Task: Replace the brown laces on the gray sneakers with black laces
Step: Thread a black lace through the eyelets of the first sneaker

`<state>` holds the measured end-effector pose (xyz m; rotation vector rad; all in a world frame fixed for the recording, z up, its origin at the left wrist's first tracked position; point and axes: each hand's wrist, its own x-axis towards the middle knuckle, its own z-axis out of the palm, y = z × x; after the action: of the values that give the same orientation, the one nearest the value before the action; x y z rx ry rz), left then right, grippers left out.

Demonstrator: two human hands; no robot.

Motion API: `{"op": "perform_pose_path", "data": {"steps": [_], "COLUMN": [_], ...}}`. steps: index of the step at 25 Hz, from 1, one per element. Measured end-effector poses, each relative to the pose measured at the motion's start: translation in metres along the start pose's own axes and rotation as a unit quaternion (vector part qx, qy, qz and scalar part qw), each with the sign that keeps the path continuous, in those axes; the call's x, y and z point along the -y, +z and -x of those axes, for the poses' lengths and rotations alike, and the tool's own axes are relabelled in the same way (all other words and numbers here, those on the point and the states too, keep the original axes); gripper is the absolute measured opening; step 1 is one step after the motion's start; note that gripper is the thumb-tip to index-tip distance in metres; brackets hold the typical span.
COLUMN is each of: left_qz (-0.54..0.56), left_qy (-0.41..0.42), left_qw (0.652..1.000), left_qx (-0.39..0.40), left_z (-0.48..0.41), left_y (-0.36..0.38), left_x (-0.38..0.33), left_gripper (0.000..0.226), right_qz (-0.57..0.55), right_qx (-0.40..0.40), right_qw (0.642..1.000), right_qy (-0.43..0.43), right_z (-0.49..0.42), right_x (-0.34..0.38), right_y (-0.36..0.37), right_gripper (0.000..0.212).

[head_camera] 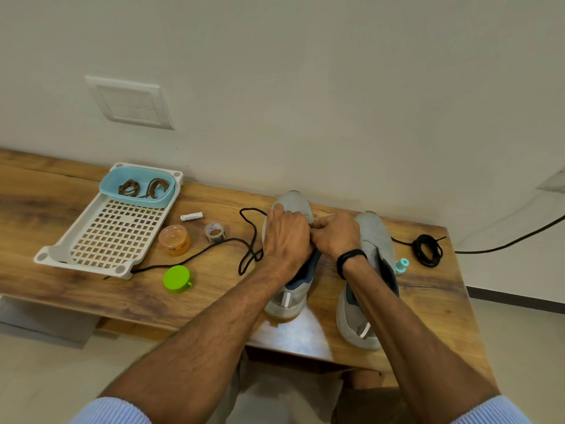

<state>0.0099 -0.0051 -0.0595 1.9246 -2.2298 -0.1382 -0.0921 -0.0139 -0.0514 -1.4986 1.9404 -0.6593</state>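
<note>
Sneaker's (294,204) middle beneath left hand (286,238), right hand (335,237).

This looks like a room in a home rather than a workplace. A plain off-white painted wall (305,87) carries a white switch plate (130,102), and a wood-grain desk (46,209) stands pushed against it. Low on the right, pale floor tiles (519,332) meet a dark skirting strip (516,298), and a black cable (504,246) trails along the wall. The desk holds household odds and ends: a white perforated plastic tray (101,234) with a blue tub (107,183), a small battery (191,216), a tape roll (215,231), an orange jar (174,240), a green lid (176,278), gray sneakers (293,203) and a loose black lace (195,255).
</note>
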Motion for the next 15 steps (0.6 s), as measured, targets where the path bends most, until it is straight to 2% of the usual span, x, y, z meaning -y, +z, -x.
{"op": "perform_pose_path", "data": {"steps": [9, 15], "left_qz": [-0.002, 0.006], "left_qy": [0.000, -0.008], "left_qw": [1.000, 1.000], "left_qx": [-0.013, -0.010], "left_z": [0.000, 0.000], "left_y": [0.003, 0.002], "left_x": [0.002, 0.002], "left_gripper": [0.011, 0.009], "right_qz": [0.009, -0.092], "right_qx": [0.017, 0.014], "right_qw": [1.000, 0.994], "right_qy": [-0.018, 0.064], "right_z": [0.000, -0.002], "right_x": [0.001, -0.008], "right_y": [0.003, -0.002], "right_gripper": [0.010, 0.008]}}
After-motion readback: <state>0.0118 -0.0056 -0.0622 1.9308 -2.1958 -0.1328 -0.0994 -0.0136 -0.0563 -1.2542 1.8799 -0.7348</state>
